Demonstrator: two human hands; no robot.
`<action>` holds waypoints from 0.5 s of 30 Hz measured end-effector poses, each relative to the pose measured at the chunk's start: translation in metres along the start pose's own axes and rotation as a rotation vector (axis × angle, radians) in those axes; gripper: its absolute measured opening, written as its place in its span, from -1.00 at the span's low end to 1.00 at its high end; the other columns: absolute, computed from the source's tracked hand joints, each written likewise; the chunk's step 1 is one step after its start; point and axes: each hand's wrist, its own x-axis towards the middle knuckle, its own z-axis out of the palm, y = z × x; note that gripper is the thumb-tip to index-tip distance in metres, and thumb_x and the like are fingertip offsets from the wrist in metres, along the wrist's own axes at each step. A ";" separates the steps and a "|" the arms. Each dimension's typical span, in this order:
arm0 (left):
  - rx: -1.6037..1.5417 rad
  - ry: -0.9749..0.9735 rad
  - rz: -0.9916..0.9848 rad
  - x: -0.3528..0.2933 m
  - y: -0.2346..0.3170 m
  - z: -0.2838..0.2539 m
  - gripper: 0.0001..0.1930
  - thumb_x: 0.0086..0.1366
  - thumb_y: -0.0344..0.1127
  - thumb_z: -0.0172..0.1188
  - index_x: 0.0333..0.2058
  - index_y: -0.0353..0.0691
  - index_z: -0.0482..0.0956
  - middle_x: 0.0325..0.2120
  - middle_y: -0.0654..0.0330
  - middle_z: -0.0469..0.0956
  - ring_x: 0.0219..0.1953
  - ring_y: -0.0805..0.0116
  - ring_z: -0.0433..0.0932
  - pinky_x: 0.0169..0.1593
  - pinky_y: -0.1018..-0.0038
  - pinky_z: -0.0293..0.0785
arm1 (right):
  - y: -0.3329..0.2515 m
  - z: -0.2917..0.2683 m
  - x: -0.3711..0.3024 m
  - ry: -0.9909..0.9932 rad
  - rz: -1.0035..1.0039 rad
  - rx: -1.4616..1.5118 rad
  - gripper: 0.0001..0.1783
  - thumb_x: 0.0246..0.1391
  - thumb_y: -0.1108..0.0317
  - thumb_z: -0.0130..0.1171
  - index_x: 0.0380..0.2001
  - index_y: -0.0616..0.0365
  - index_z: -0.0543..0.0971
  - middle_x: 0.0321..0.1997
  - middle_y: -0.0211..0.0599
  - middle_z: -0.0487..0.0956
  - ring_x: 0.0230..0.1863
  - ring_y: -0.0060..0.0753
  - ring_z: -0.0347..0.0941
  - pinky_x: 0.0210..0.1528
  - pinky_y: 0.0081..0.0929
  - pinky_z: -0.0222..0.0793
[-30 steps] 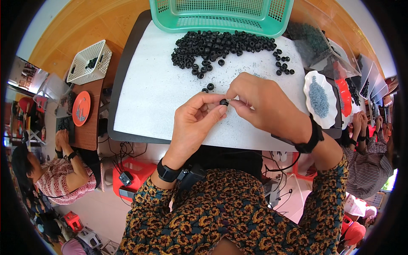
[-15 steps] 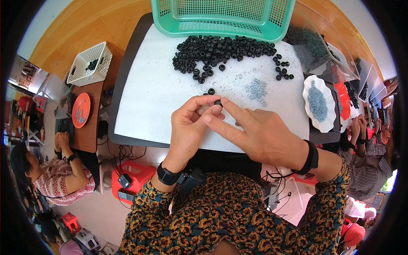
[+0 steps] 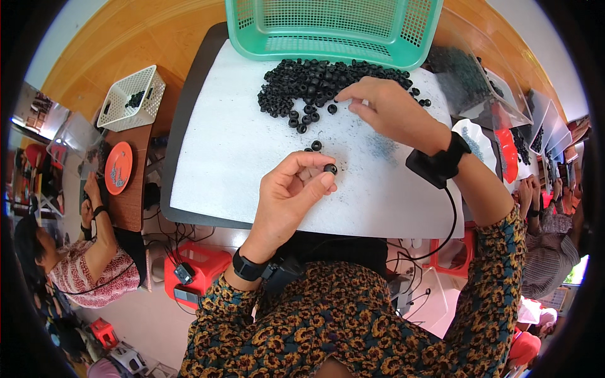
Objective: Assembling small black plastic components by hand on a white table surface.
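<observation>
- The left hand [image 3: 285, 189] pinches one black bead [image 3: 330, 169] between thumb and forefinger, its hole showing, above the near middle of the white sheet [image 3: 227, 170].
- The right hand [image 3: 392, 114] reaches over the near side of the bead pile [image 3: 296, 82], thumb and forefinger toward it; I cannot tell whether its fingers grip or touch anything.
- A few loose beads [image 3: 316, 145] lie on the sheet just beyond the left hand.
- The sheet covers most of the dark worktop [image 3: 189, 215]; the pile is at its far side, just nearer than the green basket [image 3: 252, 53].
- Blue grains [image 3: 381, 150] are scattered on the sheet, nearer than the right hand.
- To the right, the white dish [image 3: 488, 143] stands partly behind the right wrist, with the red dish [image 3: 508, 154] just beside it.
</observation>
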 end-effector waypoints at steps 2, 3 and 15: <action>-0.002 -0.004 0.000 0.000 0.000 0.000 -0.79 0.27 -0.49 0.20 -0.12 -0.35 0.52 -0.26 0.12 0.59 -0.31 0.45 0.58 -0.17 0.53 0.51 | -0.001 0.006 0.004 -0.014 -0.085 -0.051 -0.75 0.09 0.43 0.15 -0.13 0.20 0.57 -0.31 -0.18 0.55 -0.33 -0.23 0.50 -0.25 -0.40 0.41; -0.003 -0.003 0.005 -0.001 0.000 0.000 -0.80 0.27 -0.49 0.20 -0.12 -0.35 0.52 -0.26 0.13 0.59 -0.30 0.45 0.59 -0.17 0.53 0.51 | -0.003 0.008 0.006 -0.021 -0.065 -0.082 -0.77 0.07 0.43 0.16 -0.17 0.19 0.57 -0.29 -0.17 0.54 -0.30 -0.18 0.50 -0.23 -0.36 0.41; -0.020 -0.056 -0.003 -0.001 0.001 0.000 -0.77 0.30 -0.51 0.17 -0.07 -0.36 0.49 -0.30 0.25 0.53 -0.24 0.56 0.53 -0.11 0.60 0.48 | 0.003 0.018 0.015 0.034 -0.005 -0.001 -0.89 -0.01 0.44 0.17 -0.37 0.20 0.55 -0.37 -0.18 0.55 -0.31 -0.08 0.49 -0.25 -0.26 0.41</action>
